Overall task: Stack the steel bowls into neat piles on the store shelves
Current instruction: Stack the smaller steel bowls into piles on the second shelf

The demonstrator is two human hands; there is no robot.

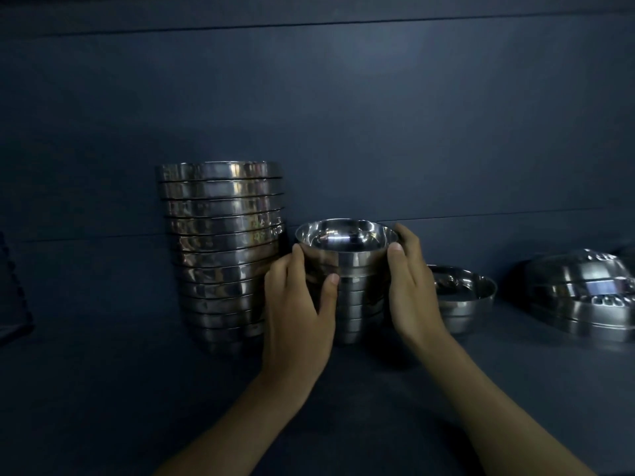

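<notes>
Silver steel bowls point(345, 266) gleam on a dark blue shelf point(103, 389).

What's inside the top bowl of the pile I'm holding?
The top bowl shows only its bare inside; nothing lies in it. The left hand and right hand partly cover the bowls nested beneath.

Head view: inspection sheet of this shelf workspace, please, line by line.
Surface: dark shelf board, dimly lit.
Job's things: tall bowl stack, upright; short bowl stack beside it, held; single bowl to its right; tilted bowl pile far right.
Clutter: dark object at the left edge, unidentifiable.
Grips: left hand and right hand curl round the short bowl stack's sides.
Cables: nothing seen.
Surroundings: dark back panel behind the shelf.
</notes>
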